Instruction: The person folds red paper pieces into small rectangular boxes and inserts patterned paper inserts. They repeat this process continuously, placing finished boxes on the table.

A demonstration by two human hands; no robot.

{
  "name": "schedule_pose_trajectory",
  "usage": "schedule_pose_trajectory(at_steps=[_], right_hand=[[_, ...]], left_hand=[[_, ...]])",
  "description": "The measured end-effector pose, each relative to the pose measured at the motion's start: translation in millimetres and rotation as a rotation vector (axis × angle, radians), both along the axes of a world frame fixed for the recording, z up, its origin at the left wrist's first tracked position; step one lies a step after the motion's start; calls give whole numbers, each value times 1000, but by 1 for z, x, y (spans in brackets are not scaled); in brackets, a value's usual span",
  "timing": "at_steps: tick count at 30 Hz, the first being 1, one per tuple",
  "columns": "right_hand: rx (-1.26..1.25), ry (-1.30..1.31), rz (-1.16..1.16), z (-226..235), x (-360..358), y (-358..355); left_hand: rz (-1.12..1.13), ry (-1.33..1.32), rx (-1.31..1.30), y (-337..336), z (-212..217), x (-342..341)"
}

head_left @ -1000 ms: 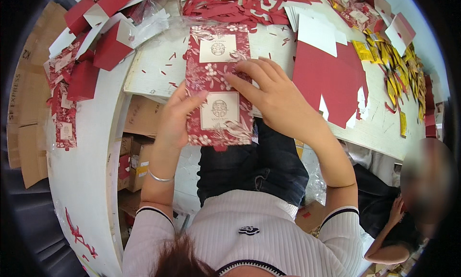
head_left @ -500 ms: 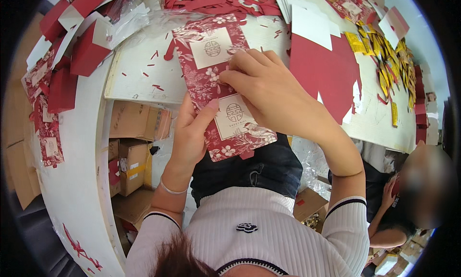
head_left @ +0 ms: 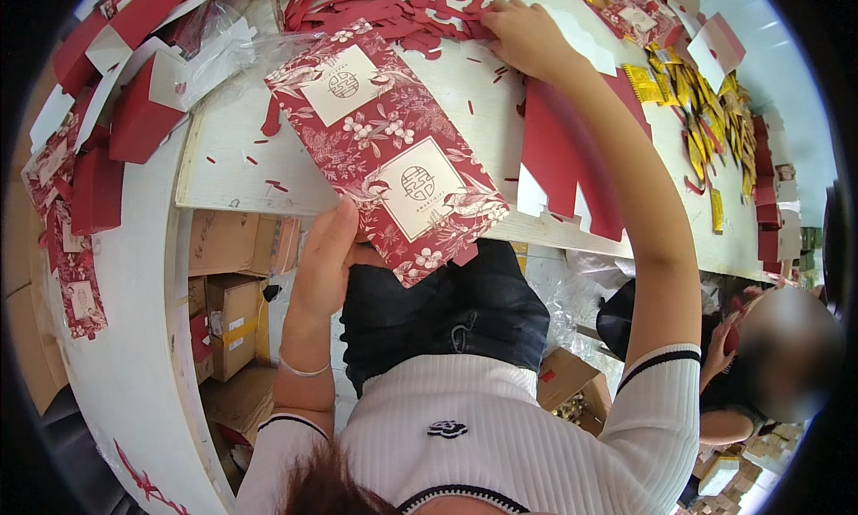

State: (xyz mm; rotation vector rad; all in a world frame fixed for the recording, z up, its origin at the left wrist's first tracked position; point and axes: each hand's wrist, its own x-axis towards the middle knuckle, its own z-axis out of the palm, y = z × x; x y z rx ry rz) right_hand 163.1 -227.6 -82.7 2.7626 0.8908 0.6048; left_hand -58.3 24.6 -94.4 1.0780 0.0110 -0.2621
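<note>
My left hand (head_left: pixel 329 256) grips a flat red box (head_left: pixel 407 126) by its near left edge, thumb on top. The box carries white flowers and birds and two cream squares with a round emblem; a small red tab sticks out at its near edge. My right arm is stretched far forward. At its end, my right hand (head_left: pixel 527 37) is bent down at the right edge of a heap of red strips (head_left: pixel 366 10). Its fingers are curled together against the strips, and what lies between the fingertips is hidden.
Flat red and white card blanks (head_left: pixel 559 144) lie under my right forearm. Yellow sachets (head_left: pixel 706 95) are heaped at the right. Folded red boxes (head_left: pixel 147 108) and clear plastic crowd the left. Cardboard cartons (head_left: pixel 234 323) stand below the table. Another person (head_left: pixel 715 363) is at the lower right.
My right hand has left the box and moved far forward to the red strips. The box has turned and shifted slightly left in my left hand.
</note>
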Motion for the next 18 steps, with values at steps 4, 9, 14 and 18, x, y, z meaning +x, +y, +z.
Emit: schedule_pose_trajectory(at_steps=[4, 9, 14, 18], right_hand=[[70, -50, 100, 4, 8, 2], [1385, 615, 309, 48, -25, 9], [1579, 1075, 514, 81, -109, 38], [1410, 1466, 645, 79, -162, 44]], left_hand=[[19, -63, 223, 23, -8, -9], [116, -225, 166, 42, 11, -21], [-19, -306, 199, 5, 52, -8], [-54, -247, 82, -23, 58, 13]])
